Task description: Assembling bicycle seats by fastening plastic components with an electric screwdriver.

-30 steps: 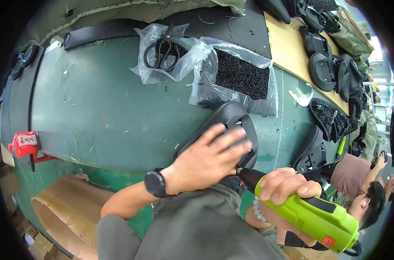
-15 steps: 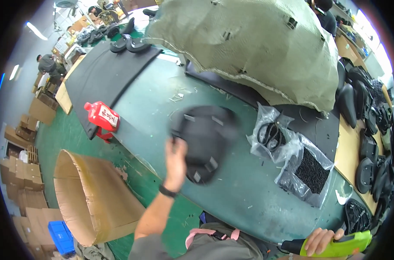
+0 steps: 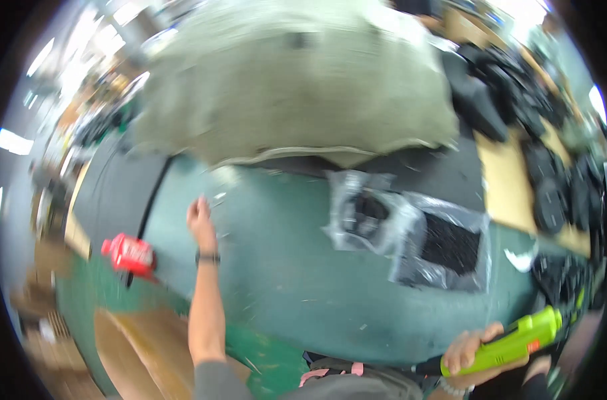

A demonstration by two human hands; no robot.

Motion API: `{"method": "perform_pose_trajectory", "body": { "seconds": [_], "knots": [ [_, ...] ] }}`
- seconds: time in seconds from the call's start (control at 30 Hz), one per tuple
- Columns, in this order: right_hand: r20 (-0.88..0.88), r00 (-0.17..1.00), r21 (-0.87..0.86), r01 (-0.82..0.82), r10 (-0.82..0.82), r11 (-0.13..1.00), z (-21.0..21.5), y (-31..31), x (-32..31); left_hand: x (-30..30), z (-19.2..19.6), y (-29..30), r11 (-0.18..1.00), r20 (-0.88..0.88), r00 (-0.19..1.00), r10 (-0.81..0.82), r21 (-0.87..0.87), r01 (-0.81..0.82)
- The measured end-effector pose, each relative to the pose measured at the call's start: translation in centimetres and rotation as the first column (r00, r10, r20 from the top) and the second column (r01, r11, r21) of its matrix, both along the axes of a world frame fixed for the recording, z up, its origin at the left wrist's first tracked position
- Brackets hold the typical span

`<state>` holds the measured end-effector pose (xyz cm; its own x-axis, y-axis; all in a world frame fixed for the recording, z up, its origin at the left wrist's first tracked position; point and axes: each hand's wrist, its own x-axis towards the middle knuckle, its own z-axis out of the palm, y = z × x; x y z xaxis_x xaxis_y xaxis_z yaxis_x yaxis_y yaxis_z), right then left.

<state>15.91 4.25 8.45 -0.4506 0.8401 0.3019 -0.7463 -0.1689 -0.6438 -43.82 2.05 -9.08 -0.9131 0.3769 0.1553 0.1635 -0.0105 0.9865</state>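
Since half a second ago the black part has left my left hand | now empty, fingers loose, over the green table | right hand grips the green driver; I'd keep it low.

Materials on the green surface

Matt surface; glossy plastic power tool; crinkled clear plastic bags beside coarse cloth sack.

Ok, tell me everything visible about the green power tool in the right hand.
The green power tool is a lime-green plastic-looking driver with a small orange mark and a dark front end pointing left. It lies roughly level, tilted up to the right, at the table's near edge, gripped by the right hand. Motion blur hides its tip.
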Motion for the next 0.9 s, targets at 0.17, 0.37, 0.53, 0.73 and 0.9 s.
{"method": "perform_pose_trajectory", "body": {
  "seconds": [0.17,0.37,0.53,0.73,0.9],
  "knots": [
    [-0.19,0.98,-0.252,-0.112,0.065,0.961,-2.1,1.6,1.8,26.2,6.5,1.7,0.843,-0.523,0.672,-0.524,-0.209,0.495],
    [-0.411,0.907,-0.179,0.016,-0.09,0.984,-4.7,-0.1,10.2,52.8,10.8,21.4,0.316,-0.281,0.255,-0.925,-0.199,0.928],
    [-0.471,0.864,-0.165,0.11,-0.176,0.98,-7.2,-1.8,16.3,69.7,7.7,38.5,0.118,0.175,0.19,-0.966,-0.356,0.927],
    [-0.278,0.839,-0.215,0.419,-0.467,0.882,-5.3,-0.7,21.4,75.7,2.4,50.7,0.275,0.224,0.352,-0.909,-0.313,0.909],
    [-0.39,0.806,-0.11,0.438,-0.445,0.892,-7.2,0.3,23.5,72.8,5.0,44.7,0.38,0.321,0.381,-0.867,-0.067,0.923]
  ]
}}
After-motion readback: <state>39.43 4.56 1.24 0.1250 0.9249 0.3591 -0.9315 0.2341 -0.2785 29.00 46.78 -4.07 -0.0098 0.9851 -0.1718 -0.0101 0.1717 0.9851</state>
